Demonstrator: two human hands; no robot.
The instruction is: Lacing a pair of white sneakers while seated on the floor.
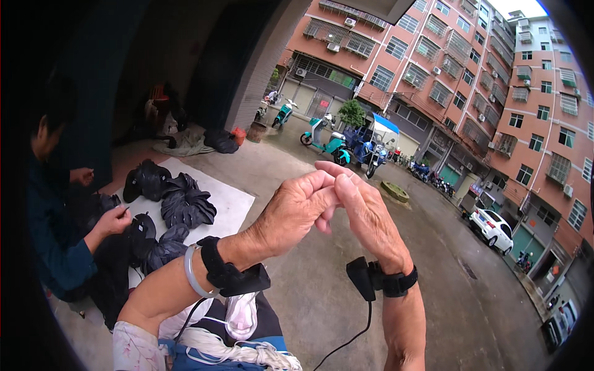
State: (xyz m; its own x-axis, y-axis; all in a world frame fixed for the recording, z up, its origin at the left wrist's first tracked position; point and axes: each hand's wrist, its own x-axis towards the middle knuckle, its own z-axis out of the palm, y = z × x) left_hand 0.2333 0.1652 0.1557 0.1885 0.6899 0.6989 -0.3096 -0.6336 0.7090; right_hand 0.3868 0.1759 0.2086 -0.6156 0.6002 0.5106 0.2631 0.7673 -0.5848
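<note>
In front of me, at chest height, my left hand (pixel 298 209) and my right hand (pixel 369 217) are raised and meet at the fingertips. The left fingers are bent in against the right ones, and the right thumb and fingers press together. Anything between them is hidden or too thin to make out. Each wrist carries a black strap with a small black box, and a pale bangle (pixel 197 272) circles my left forearm. Below, a loose bundle of white cord (pixel 232 351) rests on my lap, close to a pale pink shoe (pixel 241 316).
To my left, a seated person (pixel 59 216) in dark clothing holds a small dark thing. Black strap-like bundles (pixel 185 201) lie on a white sheet (pixel 238 201). Black cables (pixel 356 337) hang from the wrist boxes. Beyond the wet pavement stand scooters (pixel 328 145), a blue three-wheeler (pixel 371 148) and a white car (pixel 492 229).
</note>
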